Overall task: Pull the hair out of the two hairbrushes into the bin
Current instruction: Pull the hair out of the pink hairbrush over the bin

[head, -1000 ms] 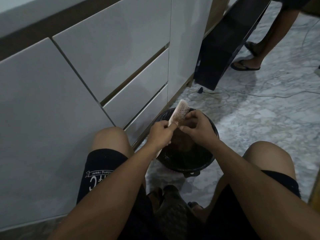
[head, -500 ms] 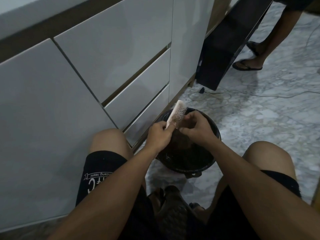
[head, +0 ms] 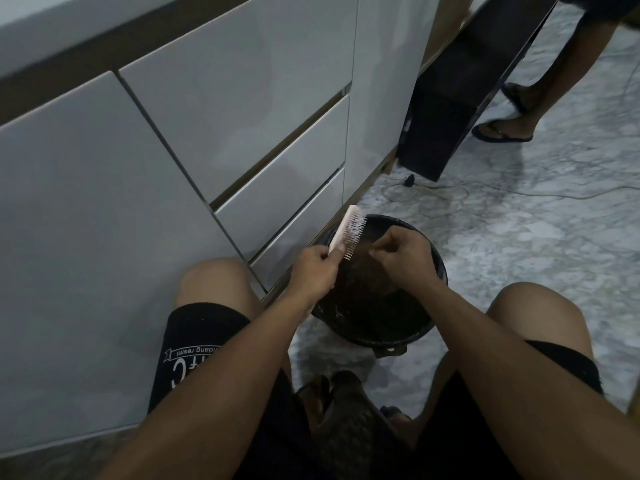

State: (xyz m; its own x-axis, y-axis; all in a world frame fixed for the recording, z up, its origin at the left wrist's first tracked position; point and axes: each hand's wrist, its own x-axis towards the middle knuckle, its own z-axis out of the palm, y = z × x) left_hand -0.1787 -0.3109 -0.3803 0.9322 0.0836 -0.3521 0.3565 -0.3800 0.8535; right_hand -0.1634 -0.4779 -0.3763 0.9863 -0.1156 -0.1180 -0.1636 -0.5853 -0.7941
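Observation:
A pale pink hairbrush stands tilted over the left rim of a round black bin on the floor between my knees. My left hand grips the brush by its handle, bristles facing right. My right hand is a short way to the right of the bristles, over the bin, its fingertips pinched together; I cannot make out hair between them. Brownish hair lies inside the bin. Only one brush is in view.
White cabinet doors and drawers run along the left. A black panel leans against them further back. Cables lie on the marble floor. Another person's sandalled feet stand at the upper right.
My right hand has pulled away from the bristles to the right, over the bin. The brush has tipped more upright in my left hand.

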